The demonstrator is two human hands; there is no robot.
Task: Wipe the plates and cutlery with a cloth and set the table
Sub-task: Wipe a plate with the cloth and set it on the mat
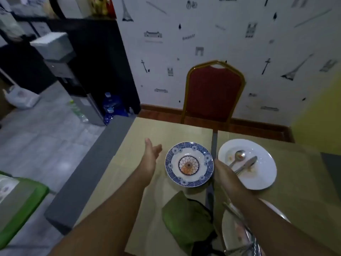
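Note:
A blue-patterned plate (190,164) lies on the beige table (162,132). My left hand (151,154) hovers just left of it, fingers straight and empty. My right hand (222,171) is against the plate's right rim, and its fingers are hidden there. A white plate (262,174) to the right carries a spoon (239,156) and another piece of cutlery (247,164), with food smears. A green cloth (186,211) lies crumpled near the front edge. Under my right forearm sits a second white plate (232,226) with cutlery (238,215).
A red chair with a gold frame (214,93) stands at the table's far side against the patterned wall. A grey strip borders the table's left edge. On the floor to the left are blue water bottles (110,108), a dispenser (60,58) and a green object (20,204).

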